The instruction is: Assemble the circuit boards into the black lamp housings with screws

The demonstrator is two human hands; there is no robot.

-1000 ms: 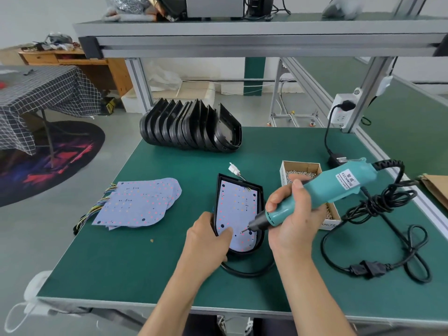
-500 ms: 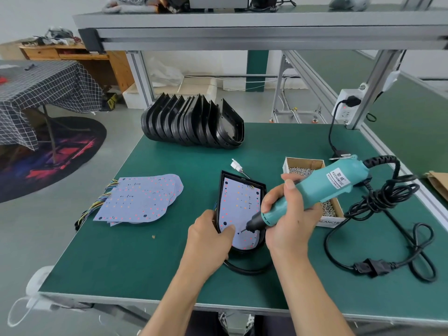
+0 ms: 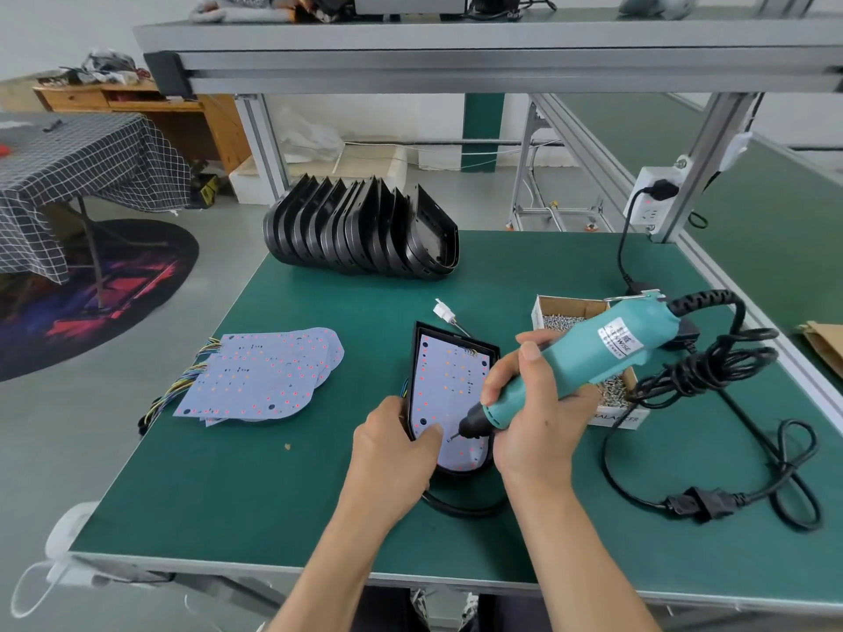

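A black lamp housing (image 3: pixel 493 349) lies flat on the green table with a pale circuit board (image 3: pixel 449 380) seated inside it. My left hand (image 3: pixel 392 453) grips the housing's lower left edge, thumb resting on the board. My right hand (image 3: pixel 536 412) holds a teal electric screwdriver (image 3: pixel 593 353); its bit tip touches the board near the lower middle, just right of my left thumb. A stack of loose circuit boards (image 3: pixel 264 374) with coloured wires lies to the left. A row of empty black housings (image 3: pixel 360 232) stands at the back.
A cardboard box of screws (image 3: pixel 559 307) sits to the right, partly behind the screwdriver. The tool's black cable (image 3: pixel 711 449) coils across the right side to a power strip (image 3: pixel 652 203). A white connector (image 3: pixel 443 310) lies above the housing. An aluminium shelf frame (image 3: pixel 502 57) spans overhead.
The hands and screwdriver keep nearly the same pose on the board. The view has shifted slightly, and the screwdriver bit has settled a little lower, closer to my left thumb.
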